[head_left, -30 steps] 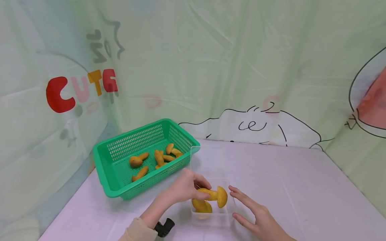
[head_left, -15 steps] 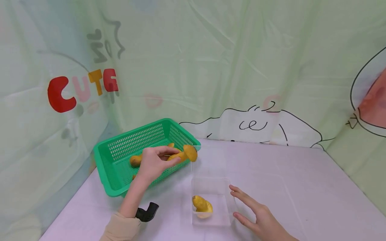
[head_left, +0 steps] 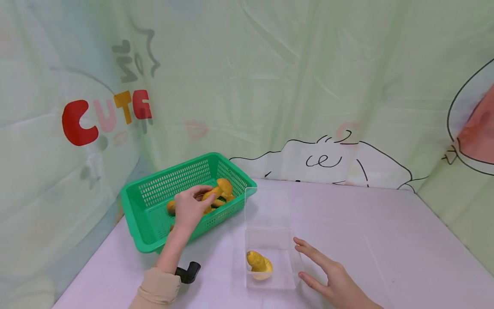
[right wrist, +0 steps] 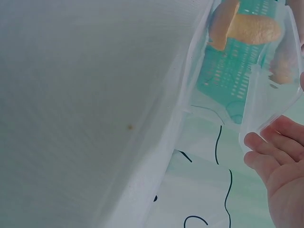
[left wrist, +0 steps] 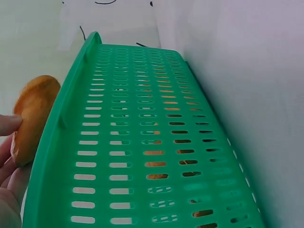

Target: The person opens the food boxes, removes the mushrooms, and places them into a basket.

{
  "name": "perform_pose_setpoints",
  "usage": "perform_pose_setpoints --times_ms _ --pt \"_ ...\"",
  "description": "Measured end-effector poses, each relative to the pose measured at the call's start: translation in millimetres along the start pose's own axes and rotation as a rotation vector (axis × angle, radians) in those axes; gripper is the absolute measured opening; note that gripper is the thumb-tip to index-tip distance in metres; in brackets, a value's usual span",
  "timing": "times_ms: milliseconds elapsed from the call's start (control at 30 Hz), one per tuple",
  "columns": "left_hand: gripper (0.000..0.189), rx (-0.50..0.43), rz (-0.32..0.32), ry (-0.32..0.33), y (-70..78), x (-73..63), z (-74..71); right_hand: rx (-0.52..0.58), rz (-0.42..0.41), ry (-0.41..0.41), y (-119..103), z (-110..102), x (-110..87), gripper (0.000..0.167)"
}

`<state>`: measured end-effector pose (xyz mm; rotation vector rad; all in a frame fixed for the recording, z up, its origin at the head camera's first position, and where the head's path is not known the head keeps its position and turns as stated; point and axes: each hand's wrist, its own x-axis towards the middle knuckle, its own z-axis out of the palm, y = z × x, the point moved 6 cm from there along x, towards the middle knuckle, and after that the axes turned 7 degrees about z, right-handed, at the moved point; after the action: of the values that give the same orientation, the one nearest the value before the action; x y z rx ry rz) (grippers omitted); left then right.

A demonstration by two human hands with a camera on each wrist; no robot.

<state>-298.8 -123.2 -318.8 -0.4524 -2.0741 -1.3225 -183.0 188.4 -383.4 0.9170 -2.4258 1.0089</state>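
My left hand (head_left: 189, 208) pinches the stem of a yellow-brown mushroom (head_left: 224, 186) over the green basket (head_left: 133, 214), cap pointing away. In the left wrist view, this mushroom (left wrist: 35, 116) shows beside the basket's rim between thumb and fingers. Several more mushrooms lie in the basket, partly hidden by the hand. A clear plastic box (head_left: 279, 281) with its lid raised stands in front of me and contains one yellow mushroom (head_left: 258, 262). My right hand (head_left: 329, 274) has extended fingers at the box's right side; in the right wrist view its fingertips (right wrist: 251, 138) meet the clear plastic edge.
The raised clear lid (head_left: 267, 208) stands at the box's back, close to the basket's right corner. A black device (head_left: 188, 272) is at my left wrist. A printed curtain (head_left: 247, 86) borders the pale table (head_left: 347, 219) behind and at the sides.
My left hand has lifted a mushroom out of the clear box and carried it left and back, over the green basket. The right hand stays in place beside the box.
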Motion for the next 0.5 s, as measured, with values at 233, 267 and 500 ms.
perform_pose_setpoints --times_ms 233,267,500 --pt "0.02 -0.038 0.015 0.024 -1.3 -1.8 0.3 -0.008 0.004 -0.002 -0.4 -0.4 -0.3 0.059" --pt "0.02 -0.045 0.01 0.023 -1.0 -2.3 0.5 -0.01 0.01 -0.004 -0.2 -0.4 -0.3 0.059" --pt "0.019 -0.1 0.015 0.006 2.6 -3.5 4.1 -0.013 0.027 -0.014 0.6 -0.4 -0.1 0.058"
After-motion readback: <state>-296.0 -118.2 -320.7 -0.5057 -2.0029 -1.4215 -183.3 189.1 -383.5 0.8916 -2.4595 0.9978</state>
